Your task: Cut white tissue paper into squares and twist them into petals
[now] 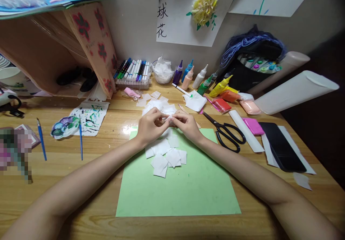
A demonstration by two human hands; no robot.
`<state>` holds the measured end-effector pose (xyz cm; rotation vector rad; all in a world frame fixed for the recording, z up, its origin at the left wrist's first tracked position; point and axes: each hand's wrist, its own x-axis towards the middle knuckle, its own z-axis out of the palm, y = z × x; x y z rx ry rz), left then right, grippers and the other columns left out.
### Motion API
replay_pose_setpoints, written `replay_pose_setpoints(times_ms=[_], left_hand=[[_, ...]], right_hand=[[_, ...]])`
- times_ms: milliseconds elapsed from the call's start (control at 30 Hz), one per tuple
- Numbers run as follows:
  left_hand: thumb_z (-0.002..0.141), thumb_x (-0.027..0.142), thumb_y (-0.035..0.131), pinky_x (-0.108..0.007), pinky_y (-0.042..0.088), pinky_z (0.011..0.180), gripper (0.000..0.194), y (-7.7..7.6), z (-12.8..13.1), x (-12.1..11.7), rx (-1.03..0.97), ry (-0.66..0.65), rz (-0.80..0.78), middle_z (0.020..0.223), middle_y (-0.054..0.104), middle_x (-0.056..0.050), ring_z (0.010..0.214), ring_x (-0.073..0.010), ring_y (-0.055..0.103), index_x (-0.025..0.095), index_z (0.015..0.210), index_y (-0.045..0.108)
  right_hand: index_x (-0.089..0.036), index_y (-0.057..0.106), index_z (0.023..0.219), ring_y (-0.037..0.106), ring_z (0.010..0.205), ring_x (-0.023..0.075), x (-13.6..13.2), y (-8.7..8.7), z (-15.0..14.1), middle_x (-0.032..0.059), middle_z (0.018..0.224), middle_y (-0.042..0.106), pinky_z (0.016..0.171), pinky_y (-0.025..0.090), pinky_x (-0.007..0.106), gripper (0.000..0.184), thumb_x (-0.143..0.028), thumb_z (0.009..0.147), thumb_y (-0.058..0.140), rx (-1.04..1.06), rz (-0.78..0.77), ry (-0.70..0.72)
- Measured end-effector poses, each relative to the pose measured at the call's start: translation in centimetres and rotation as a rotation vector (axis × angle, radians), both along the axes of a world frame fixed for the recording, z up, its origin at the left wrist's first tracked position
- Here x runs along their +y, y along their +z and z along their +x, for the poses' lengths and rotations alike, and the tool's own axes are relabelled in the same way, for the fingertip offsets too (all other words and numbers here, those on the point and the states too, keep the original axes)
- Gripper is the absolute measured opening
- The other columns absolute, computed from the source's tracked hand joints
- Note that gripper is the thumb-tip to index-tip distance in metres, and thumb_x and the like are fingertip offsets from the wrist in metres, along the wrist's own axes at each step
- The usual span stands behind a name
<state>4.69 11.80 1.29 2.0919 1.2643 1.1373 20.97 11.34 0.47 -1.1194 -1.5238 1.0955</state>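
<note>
My left hand and my right hand meet over the far part of a green sheet of paper. Fingertips of both hands pinch a small piece of white paper, mostly covered by the fingers. Below and behind the hands lie several loose white paper squares, some overlapping on the green sheet and others on the wood beyond it. A wooden stick lies partly behind my right hand.
Black scissors lie right of the green sheet, near a phone. Paint bottles, a bowl of white paper and markers line the wall. Paintbrushes and a paint palette lie left.
</note>
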Motion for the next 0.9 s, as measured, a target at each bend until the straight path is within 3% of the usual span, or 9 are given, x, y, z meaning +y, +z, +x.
replay_pose_setpoints(times_ms=[133, 300, 500, 700, 900], left_hand=[[0.078, 0.031, 0.061, -0.021, 0.04, 0.054, 0.02, -0.03, 0.0, -0.26, 0.078, 0.016, 0.097, 0.076, 0.057, -0.002, 0.062, -0.0093, 0.054, 0.02, 0.092, 0.069], [0.08, 0.03, 0.058, -0.02, 0.038, 0.051, 0.017, -0.37, -0.14, -0.2, 0.126, 0.046, 0.228, 0.071, 0.058, -0.001, 0.057, -0.008, 0.052, 0.022, 0.088, 0.071], [0.079, 0.029, 0.059, -0.021, 0.038, 0.051, 0.015, -0.17, -0.14, -0.13, 0.115, 0.085, 0.209, 0.069, 0.057, -0.001, 0.057, -0.0087, 0.052, 0.019, 0.078, 0.069], [0.079, 0.028, 0.059, -0.02, 0.037, 0.051, 0.015, -0.26, -0.12, -0.31, 0.154, 0.051, 0.273, 0.074, 0.06, -0.001, 0.059, -0.0081, 0.053, 0.022, 0.087, 0.07], [0.08, 0.027, 0.058, -0.021, 0.034, 0.05, 0.013, -0.79, -0.31, -0.26, 0.197, 0.073, 0.337, 0.069, 0.059, 0.0, 0.056, -0.0077, 0.051, 0.022, 0.083, 0.069]], right_hand=[[-0.018, 0.07, 0.072, 0.051, 0.069, 0.0139, -0.04, 0.21, 0.01, 0.0018, 0.072, 0.052, 0.063, 0.04, 0.028, 0.022, -0.034, 0.081, 0.059, -0.006, 0.02, 0.006], [-0.019, 0.072, 0.072, 0.05, 0.068, 0.0141, -0.05, 0.34, 0.01, 0.0015, 0.07, 0.051, 0.063, 0.039, 0.028, 0.023, -0.035, 0.082, 0.058, -0.013, 0.031, 0.012], [-0.019, 0.072, 0.072, 0.049, 0.068, 0.0139, -0.07, 0.25, -0.08, 0.0014, 0.07, 0.052, 0.061, 0.039, 0.028, 0.022, -0.034, 0.081, 0.058, -0.039, 0.048, -0.007], [-0.019, 0.071, 0.068, 0.052, 0.069, 0.0146, -0.15, 0.62, 0.01, 0.0018, 0.069, 0.053, 0.063, 0.041, 0.029, 0.024, -0.033, 0.082, 0.057, -0.037, 0.01, 0.005], [-0.019, 0.07, 0.068, 0.051, 0.07, 0.0148, -0.16, 0.61, 0.07, 0.0017, 0.069, 0.053, 0.065, 0.041, 0.029, 0.024, -0.034, 0.083, 0.057, -0.057, 0.029, 0.05]])
